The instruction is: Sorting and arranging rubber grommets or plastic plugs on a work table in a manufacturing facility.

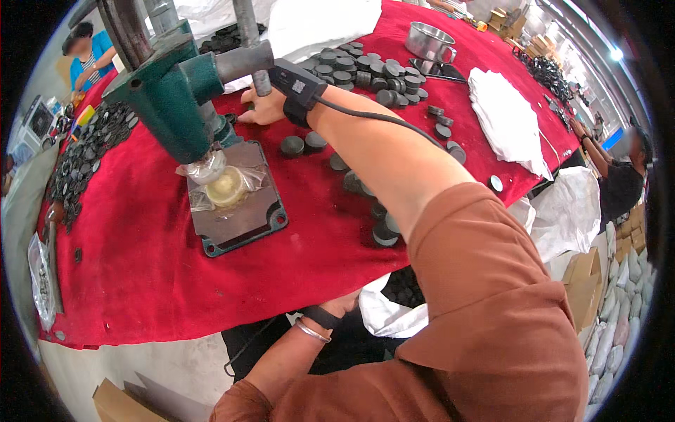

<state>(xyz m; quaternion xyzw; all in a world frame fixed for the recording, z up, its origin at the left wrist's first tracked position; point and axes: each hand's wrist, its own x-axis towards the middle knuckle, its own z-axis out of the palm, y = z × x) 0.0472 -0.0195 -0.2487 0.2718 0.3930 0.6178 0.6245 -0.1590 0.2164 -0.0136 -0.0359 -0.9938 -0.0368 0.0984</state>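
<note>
My right hand [261, 107] reaches across the red cloth [140, 260] to the foot of a green hand press [172, 91], just under its grey lever [242, 60]. A black wrist unit with a cable sits on that wrist. The fingers lie by a small dark disc at the press column; whether they hold it is unclear. Under the press head, a pale round piece [226, 186] wrapped in clear plastic rests on the grey base plate [242, 221]. My left hand [342, 304] hangs below the table's front edge by a white bag, fingers partly hidden.
Dark round discs lie in a heap at the back [351, 70], beside my forearm [383, 232] and along the left side [84, 162]. A metal cup [429, 42] and white cloth [506, 119] sit at the right. Other people work at top left [88, 53] and right [619, 176].
</note>
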